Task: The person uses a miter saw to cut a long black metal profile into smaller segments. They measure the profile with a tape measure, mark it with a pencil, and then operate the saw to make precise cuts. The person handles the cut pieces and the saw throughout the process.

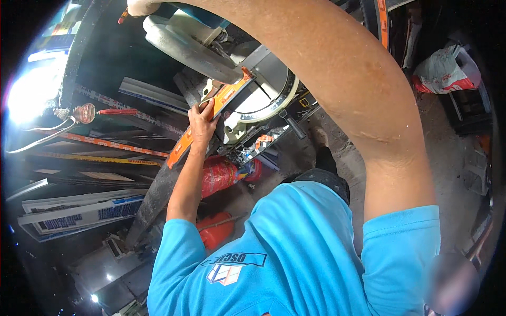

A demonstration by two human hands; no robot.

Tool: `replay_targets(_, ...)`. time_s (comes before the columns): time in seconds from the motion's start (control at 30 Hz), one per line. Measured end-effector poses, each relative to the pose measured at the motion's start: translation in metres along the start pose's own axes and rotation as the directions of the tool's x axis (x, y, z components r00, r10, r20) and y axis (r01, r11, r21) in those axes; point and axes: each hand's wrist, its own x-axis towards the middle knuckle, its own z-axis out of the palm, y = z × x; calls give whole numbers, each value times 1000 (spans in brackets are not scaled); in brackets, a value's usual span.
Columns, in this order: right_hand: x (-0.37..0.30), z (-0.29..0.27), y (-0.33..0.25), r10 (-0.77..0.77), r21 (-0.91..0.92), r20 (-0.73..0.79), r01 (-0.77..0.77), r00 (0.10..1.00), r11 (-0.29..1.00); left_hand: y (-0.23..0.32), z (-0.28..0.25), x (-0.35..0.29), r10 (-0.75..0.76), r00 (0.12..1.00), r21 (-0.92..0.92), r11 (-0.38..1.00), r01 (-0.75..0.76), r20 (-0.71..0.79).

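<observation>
My left hand (202, 122) is closed around a long bar covered in orange film (227, 97). The bar lies across the bed of a mitre saw (258, 102), and its other end slants down past my left forearm. Over the saw my right arm reaches far across to the upper left. My right hand (143, 6) is cut off by the top edge, so most of its fingers are hidden. A pencil (124, 16) with a reddish end sticks out beside it. The saw's pale grey upper body (190, 50) stands between my two hands.
Long profiles and strips (100, 142) are stacked at the left, near a bright lamp (34, 92). A red wrapped bundle (219, 176) and a red container (215, 230) are below the saw. A white and red bag (448, 71) stands at the right. The saw's handle (292, 124) juts toward me.
</observation>
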Motion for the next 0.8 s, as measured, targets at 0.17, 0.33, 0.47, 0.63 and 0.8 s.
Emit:
replay_targets(0.17,-2,-1,1,-2,10,-1,3,1000,1000,-4,4,-2,1,1000,14,1000,-1,-13)
replay_targets(0.33,-1,-1,3,-1,14,-4,1,1000,1000,3,-1,1,18,1000,14,1000,-18,-10)
replay_targets(0.47,-2,0,3,-4,20,-6,5,1000,1000,3,-1,1,17,1000,14,1000,-17,-16)
replay_targets(0.63,-2,-1,3,-3,22,-9,3,1000,1000,8,-3,2,-25,1000,35,999,25,11)
replay_targets(0.8,-3,-1,4,-3,23,-11,3,1000,1000,9,-5,3,-20,1000,23,1000,19,9)
